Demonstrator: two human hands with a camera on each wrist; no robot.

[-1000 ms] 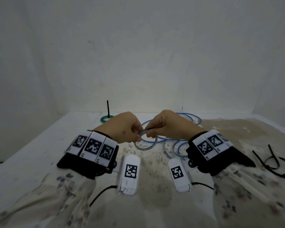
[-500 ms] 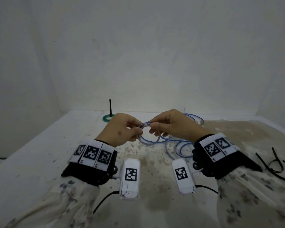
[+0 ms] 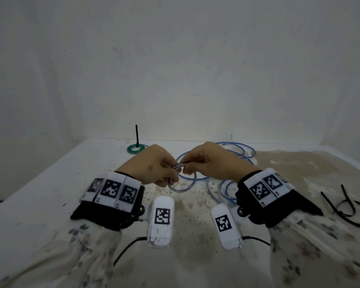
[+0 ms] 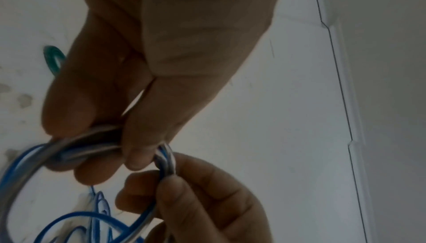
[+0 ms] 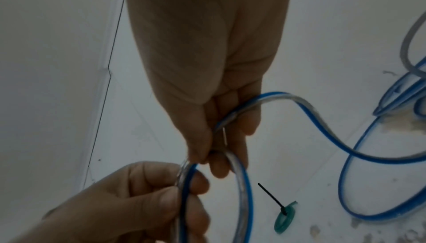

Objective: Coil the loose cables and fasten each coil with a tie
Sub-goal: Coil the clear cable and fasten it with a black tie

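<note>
Stained white table (image 3: 50, 183): left hand (image 3: 152, 165), right hand (image 3: 212, 161) both pinch blue-and-clear cable (image 3: 182, 187) loop.

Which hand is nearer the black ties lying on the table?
Right. The right hand is mid-table on the blue cable; the black ties lie off to its right. The left hand is farther away.

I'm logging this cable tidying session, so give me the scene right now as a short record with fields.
left hand: pinches the small coil
right hand: pinches the same coil beside it
blue and clear cable: one small coil raised, the rest loose on the table
green coil: far left, already tied with a black tie
spare black ties: on the table, right
</note>
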